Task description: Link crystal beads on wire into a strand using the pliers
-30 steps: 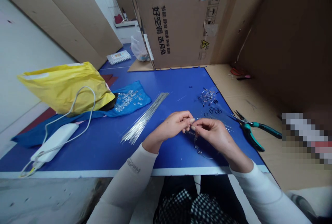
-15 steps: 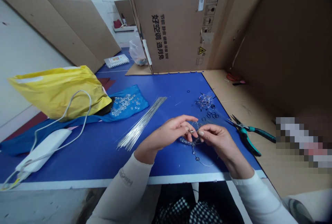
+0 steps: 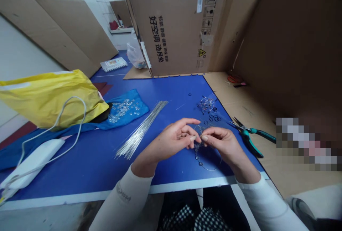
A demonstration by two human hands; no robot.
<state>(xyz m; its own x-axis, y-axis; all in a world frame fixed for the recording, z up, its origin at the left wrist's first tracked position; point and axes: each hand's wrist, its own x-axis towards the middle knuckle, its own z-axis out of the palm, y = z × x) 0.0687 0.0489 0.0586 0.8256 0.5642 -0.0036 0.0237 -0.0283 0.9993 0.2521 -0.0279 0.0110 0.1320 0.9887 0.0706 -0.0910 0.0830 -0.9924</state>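
Both hands meet above the blue table, working at a beaded wire (image 3: 197, 158) strung with clear beads. My left hand (image 3: 178, 137) pinches part of it between thumb and fingers, its index finger stretched out above. Thumb and forefinger of my right hand (image 3: 220, 140) close on the wire just beside the left fingertips. A thin loop of wire rises between the hands. The strand's lower end hangs down and curls over the tabletop under the right hand. Fingers hide much of the beadwork, so its full shape cannot be made out.
Left lie a bundle of straight wires (image 3: 143, 129), clear beads (image 3: 124, 109) on blue cloth, a yellow bag (image 3: 53, 97) and a white power strip (image 3: 34, 165). A tangled wire piece (image 3: 207, 104), black rings (image 3: 214, 118) and green-handled pliers (image 3: 251, 142) are right. A cardboard box (image 3: 181, 27) stands behind.
My left thumb has come forward to the fingertips, covering a bead that showed there before. The hands stay close together. The whole view has shifted slightly, with the scene sliding left.
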